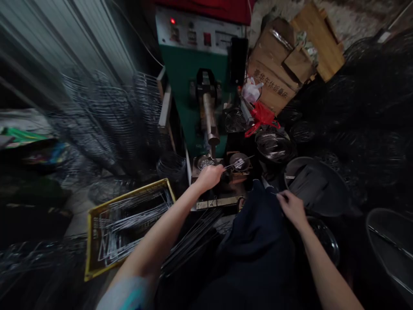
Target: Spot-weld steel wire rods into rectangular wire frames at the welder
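My left hand point(209, 177) is closed round a thin metal rod point(237, 162), which points to the right beside the lower end of the machine's metal arm point(211, 129). Just behind the hand, small metal bits fill a round dish point(205, 162). Another round dish point(239, 162), with a pale piece in it, lies beyond the rod. Over my dark-clothed lap, the fingers of my right hand point(292, 207) are pinched on what looks like a thin metal wire point(273, 193). Dim light blurs its details.
A green machine point(179, 77) with a red lamp stands ahead. To the left, bent wire frames fill a yellow crate point(171, 189) near stacked wire racks point(109, 107). On the right are a dark basin point(342, 193), a bowl of metal pieces point(274, 146), a red bag point(263, 118) and cardboard point(271, 82).
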The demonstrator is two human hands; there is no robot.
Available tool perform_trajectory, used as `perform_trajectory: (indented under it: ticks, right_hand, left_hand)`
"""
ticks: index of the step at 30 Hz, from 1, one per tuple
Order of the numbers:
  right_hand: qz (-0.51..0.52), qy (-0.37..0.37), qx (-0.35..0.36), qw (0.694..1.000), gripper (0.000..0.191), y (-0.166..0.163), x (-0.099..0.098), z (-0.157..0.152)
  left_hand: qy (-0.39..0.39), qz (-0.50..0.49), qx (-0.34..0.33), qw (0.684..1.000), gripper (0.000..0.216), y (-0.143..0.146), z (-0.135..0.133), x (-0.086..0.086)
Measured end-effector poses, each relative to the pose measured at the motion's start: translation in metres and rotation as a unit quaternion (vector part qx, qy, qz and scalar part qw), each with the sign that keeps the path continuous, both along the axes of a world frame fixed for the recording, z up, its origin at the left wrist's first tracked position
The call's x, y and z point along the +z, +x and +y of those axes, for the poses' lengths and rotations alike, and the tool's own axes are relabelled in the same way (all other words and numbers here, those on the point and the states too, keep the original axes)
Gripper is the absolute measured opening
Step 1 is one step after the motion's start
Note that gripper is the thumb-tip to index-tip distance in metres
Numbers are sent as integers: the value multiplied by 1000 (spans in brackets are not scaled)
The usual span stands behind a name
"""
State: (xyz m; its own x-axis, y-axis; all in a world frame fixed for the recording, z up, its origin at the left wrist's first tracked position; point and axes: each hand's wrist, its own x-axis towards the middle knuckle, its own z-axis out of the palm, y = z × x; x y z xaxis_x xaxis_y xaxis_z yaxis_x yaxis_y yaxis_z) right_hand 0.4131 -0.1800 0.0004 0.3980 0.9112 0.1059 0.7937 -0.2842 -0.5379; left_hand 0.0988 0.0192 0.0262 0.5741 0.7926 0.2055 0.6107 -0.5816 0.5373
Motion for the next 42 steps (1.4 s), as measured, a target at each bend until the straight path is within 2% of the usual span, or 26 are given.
perform_trajectory:
  ticks: [3, 5, 8, 12, 14, 17, 21, 25, 29, 32, 35, 42]
  right_hand:
    - [12, 25, 69, 997, 29, -52, 0, 47]
    - [35, 27, 97, 994, 27, -74, -9, 61]
    - [67, 23, 97, 993, 26, -85, -25, 65]
    - [156, 40, 72, 984, 27, -89, -36, 76]
    - [239, 66, 65, 966, 29, -97, -32, 89]
    - [384, 98, 47, 917, 31, -117, -19, 111]
    - [493, 83, 42, 865, 33, -149, -9, 136]
    - [525, 63, 51, 847, 29, -176, -13, 157]
    - [519, 109, 24, 847, 26, -171, -14, 178]
    - [518, 142, -21, 843, 28, -154, -13, 185]
    - [523, 132, -26, 842, 29, -155, -16, 180]
    - [565, 68, 32, 821, 30, -222, -23, 161]
  left_hand:
    - [6, -6, -18, 1000, 21, 19, 6, -7]
    - [7, -16, -17, 1000, 23, 19, 4, -14]
    - [3, -41, 3, 999, 29, 2, 2, -21]
    - [0, -86, 26, 996, 33, -28, -5, -18]
    - [6, -108, 35, 993, 33, -39, -14, -15]
    - [17, -138, 49, 989, 32, -52, -31, -18]
    - [31, -157, 77, 984, 29, -69, -51, -30]
    - [37, -150, 89, 984, 27, -85, -62, -37]
    - [43, -127, 89, 987, 26, -101, -67, -40]
    - [47, -110, 96, 988, 24, -111, -67, -41]
    - [50, -101, 101, 988, 24, -116, -68, -42]
    - [41, -114, 132, 984, 23, -115, -72, -49]
